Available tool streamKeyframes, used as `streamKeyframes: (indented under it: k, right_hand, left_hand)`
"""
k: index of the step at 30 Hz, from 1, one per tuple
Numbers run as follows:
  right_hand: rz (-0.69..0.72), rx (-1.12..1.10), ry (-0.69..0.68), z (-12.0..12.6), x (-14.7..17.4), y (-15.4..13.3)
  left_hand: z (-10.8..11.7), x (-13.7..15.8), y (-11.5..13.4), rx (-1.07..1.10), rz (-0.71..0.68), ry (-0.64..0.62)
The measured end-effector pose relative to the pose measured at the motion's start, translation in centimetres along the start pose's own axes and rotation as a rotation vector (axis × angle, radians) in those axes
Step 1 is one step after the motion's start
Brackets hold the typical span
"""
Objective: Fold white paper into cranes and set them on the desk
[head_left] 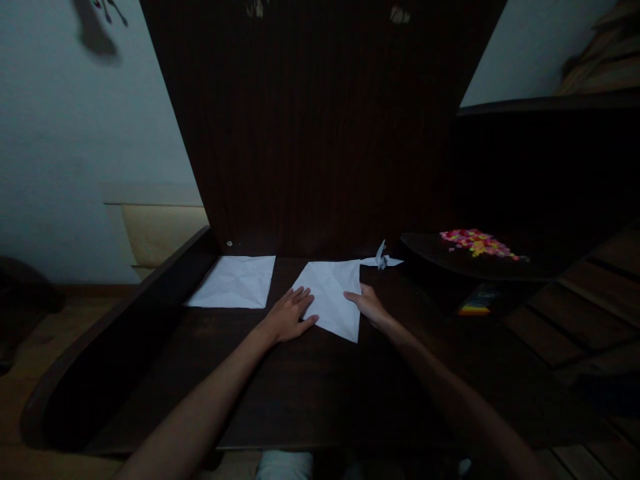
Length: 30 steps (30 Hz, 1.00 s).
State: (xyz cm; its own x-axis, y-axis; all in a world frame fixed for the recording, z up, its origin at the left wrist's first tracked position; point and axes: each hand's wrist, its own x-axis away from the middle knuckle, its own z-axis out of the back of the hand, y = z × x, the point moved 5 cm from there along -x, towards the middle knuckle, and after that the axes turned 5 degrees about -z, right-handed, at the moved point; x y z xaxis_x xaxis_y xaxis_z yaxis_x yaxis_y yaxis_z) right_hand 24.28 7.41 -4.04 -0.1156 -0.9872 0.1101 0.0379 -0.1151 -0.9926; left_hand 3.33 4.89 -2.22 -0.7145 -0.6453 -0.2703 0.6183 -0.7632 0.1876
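A white sheet of paper (333, 293) with fold creases lies at a slant on the dark wooden desk, between my two hands. My left hand (290, 315) rests flat with spread fingers over the sheet's left edge. At the right edge, my right hand (369, 305) grips the sheet, thumb on top and the other fingers hidden beneath. Just behind that hand sits a folded paper crane (383, 259), close to the sheet's far right corner. To the left lies a second creased white sheet (235, 283), apart from my hands.
A raised dark side board (125, 320) bounds the desk (295, 393) on the left, and a tall dark panel (320, 133) stands behind. On the right, a rounded shelf (430, 253) bears a heap of small pink and yellow pieces (477, 242). Below it is something rainbow-striped (475, 309).
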Motion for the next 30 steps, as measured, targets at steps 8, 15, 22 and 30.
streamKeyframes:
  k: [8,15,22,30]
  right_hand:
    - [0.125,-0.101,-0.276,-1.8,1.7,-1.7]
    - [0.317,0.416,-0.498,-4.6,3.6,-1.6]
    - [0.597,1.040,-0.491,-6.4,4.5,0.2]
    - [0.624,1.140,-0.514,-6.9,5.1,-0.1]
  left_hand:
    - [-0.7,0.0,0.6,0.131,-0.012,-0.078]
    - [0.2,0.1,0.0,0.401,0.046,0.097]
    - [1.8,0.4,-1.7,0.614,0.103,0.425]
    - [1.3,-0.3,0.3,0.312,0.002,0.230]
